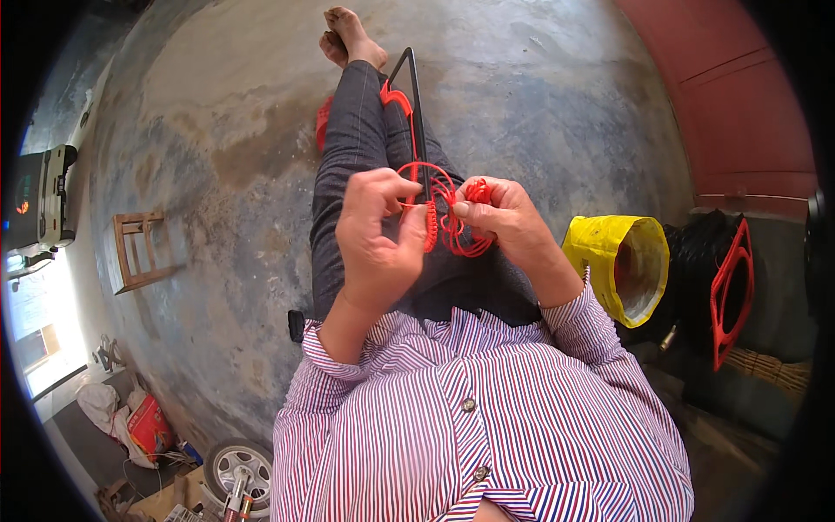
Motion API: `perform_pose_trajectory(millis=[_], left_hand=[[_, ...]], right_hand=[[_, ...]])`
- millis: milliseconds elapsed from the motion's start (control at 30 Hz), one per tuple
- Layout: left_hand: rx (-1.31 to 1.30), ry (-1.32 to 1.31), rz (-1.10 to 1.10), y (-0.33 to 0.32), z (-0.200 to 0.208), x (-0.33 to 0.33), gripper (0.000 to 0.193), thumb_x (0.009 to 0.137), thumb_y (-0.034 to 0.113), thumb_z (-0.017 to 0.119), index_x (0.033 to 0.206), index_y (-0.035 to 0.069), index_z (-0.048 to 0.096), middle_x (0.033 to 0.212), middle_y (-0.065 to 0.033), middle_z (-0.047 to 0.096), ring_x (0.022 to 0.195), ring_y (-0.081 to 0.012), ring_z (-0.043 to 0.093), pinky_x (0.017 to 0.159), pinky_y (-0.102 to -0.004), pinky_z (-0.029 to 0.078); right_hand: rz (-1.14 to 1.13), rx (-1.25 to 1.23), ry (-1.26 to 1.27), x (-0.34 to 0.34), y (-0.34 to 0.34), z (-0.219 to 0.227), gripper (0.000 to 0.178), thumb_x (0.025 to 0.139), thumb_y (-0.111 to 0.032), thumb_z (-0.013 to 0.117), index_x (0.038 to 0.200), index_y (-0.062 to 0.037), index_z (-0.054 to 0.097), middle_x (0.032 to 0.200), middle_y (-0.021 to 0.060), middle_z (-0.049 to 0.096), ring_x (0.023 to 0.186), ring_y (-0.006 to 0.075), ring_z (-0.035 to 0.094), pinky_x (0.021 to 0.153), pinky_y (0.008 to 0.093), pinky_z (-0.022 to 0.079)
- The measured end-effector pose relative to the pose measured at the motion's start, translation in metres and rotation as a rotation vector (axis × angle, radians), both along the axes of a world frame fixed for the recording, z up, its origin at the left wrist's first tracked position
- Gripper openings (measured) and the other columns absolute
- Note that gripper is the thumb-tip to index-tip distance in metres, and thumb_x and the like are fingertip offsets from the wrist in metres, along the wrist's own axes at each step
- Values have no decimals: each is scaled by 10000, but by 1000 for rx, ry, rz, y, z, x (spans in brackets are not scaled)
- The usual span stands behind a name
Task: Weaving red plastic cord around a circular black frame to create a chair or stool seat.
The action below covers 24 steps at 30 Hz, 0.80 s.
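Mottled grey floor [261, 217] spreads around a seated person in a striped shirt [487, 409], a black frame [417, 113] resting along the legs of their dark trousers [348, 187]. At the black frame's near end, red cord [451, 228] runs in tight turns down one edge and spills in loose loops to its right. The left hand [380, 230] curls at the frame's left side, a strand by its thumb and forefinger; whether it is pinched tight cannot be told. The right hand [504, 217], on the frame's right, pinches a bunch of the cord. Hands and loops block the view of the frame's lower part. Past its far tip are bare feet [352, 35]. Right of the frame, beyond the forearm, a yellow bag [593, 242] gapes open, with a red rim [718, 313] farther out. Well left of the frame is a wooden rack [143, 281]; behind and left of it, a wheel [239, 470] and a red bag [150, 426]. Farthest from the frame, a vehicle [54, 204] stands left, a red panel [731, 96] right
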<state>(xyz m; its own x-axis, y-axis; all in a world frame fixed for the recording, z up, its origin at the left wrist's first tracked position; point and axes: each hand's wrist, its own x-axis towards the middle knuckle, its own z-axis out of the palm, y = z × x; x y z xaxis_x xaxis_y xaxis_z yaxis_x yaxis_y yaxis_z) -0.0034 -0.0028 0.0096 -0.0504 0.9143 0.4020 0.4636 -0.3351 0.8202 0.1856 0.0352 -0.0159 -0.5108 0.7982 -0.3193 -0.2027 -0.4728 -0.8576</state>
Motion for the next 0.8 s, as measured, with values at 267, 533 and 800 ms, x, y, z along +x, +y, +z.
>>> perform_pose_trajectory(millis=[267, 533, 800], left_hand=[[-94, -18, -111, -1, -1, 14, 232, 681, -90, 663, 883, 16, 621, 866, -113, 603, 789, -265, 608, 687, -344, 494], [-66, 124, -62, -2, 5, 17, 224, 719, -97, 679, 895, 32, 631, 860, -78, 607, 736, -168, 594, 632, -270, 476], [27, 214, -60, 0, -3, 17, 229, 671, -115, 667, 825, 40, 596, 810, -73, 577, 730, -202, 581, 621, -287, 465]], right_hand=[[21, -38, 122, 2, -4, 6, 157, 883, -180, 673, 895, -24, 655, 765, -44, 595, 677, 28, 500, 603, 191, 412], [26, -13, 74, 3, -7, 5, 151, 905, -181, 655, 918, -31, 644, 758, -55, 576, 671, 17, 477, 588, 182, 396], [25, 87, -66, 1, -8, 0, 141, 894, -160, 659, 851, -31, 622, 713, -73, 520, 651, 11, 431, 559, 193, 368]])
